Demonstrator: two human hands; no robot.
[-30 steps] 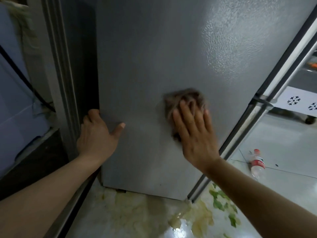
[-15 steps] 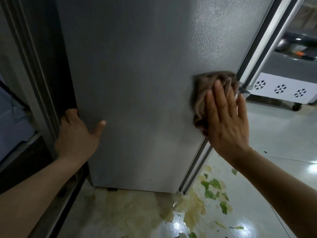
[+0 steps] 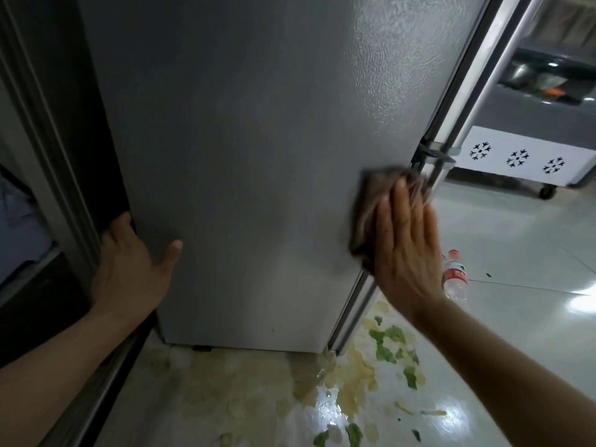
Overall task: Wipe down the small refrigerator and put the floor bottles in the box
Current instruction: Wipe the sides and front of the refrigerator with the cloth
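Note:
The grey side panel of the small refrigerator [image 3: 251, 140] fills the middle of the view. My right hand [image 3: 408, 250] lies flat with straight fingers and presses a brown cloth [image 3: 366, 208] against the panel's lower right edge, beside the door hinge. My left hand [image 3: 132, 272] grips the panel's rear left edge, with its fingers wrapped behind the edge and its thumb on the front. A clear plastic bottle [image 3: 454, 277] with a red cap and red label lies on the floor to the right, partly hidden behind my right hand.
Yellowish spill and green leaf scraps [image 3: 364, 375] cover the shiny tiled floor below the refrigerator. A grey wheeled cabinet with a white snowflake panel [image 3: 529, 156] stands at the back right. A dark door frame [image 3: 48, 156] runs down the left.
My right hand slid the cloth rightward across the panel to its edge, then a little lower. The view shifted, and the bottle on the floor shows again. My left hand stayed on the rear edge.

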